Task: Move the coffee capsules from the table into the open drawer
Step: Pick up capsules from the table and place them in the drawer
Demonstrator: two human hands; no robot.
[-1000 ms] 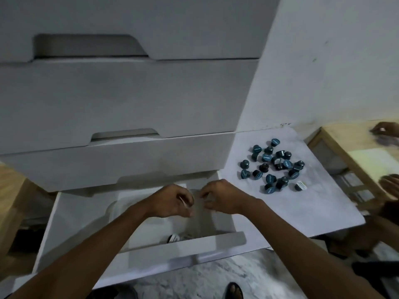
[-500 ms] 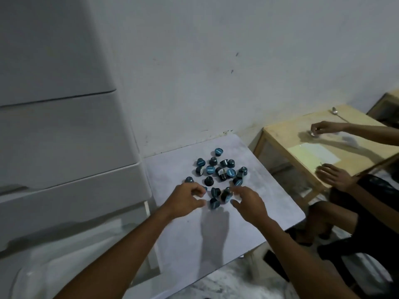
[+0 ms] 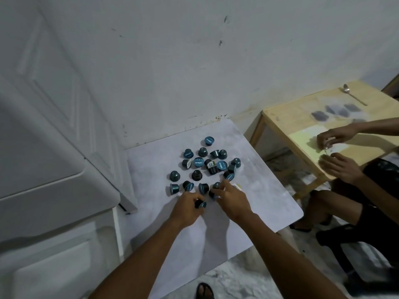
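Several dark blue coffee capsules lie scattered on a low white table. My left hand is at the near edge of the pile, its fingers closed around one capsule. My right hand rests beside it with fingers pinching another capsule at the pile's front. The open drawer shows at lower left, below the white drawer unit; its inside is mostly out of view.
The white drawer unit stands left of the table. A wooden table with a spoon is at right, where another person's hands work. A sandalled foot is on the marble floor below.
Both hands left the drawer, moved right to the capsule pile, and have closed on capsules at its near edge. The view swung from the drawer to the table.
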